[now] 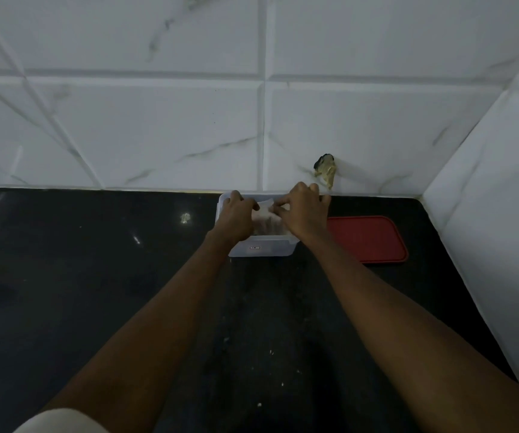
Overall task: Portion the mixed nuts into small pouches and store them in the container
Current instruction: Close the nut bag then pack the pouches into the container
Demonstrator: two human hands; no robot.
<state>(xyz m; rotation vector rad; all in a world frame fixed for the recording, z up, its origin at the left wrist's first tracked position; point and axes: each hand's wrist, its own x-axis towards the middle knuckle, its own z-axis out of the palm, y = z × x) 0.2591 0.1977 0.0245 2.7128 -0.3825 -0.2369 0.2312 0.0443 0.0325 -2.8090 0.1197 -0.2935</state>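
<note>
- Container (262,249): clear tub at the far edge of the dark table (95,260), against the tiled wall; both hands cover most of its opening.
- Pouch (266,207): pale, held over the container's opening; the brownish contents beneath are too dim to identify.
- Left hand (236,218): fingers curled onto the pouch's left edge, fingertips hidden.
- Right hand (305,215): thumb and forefinger pinch the pouch's top.
- Lid (367,239): red, flat on the table just right of the container, its left end behind the right wrist.
</note>
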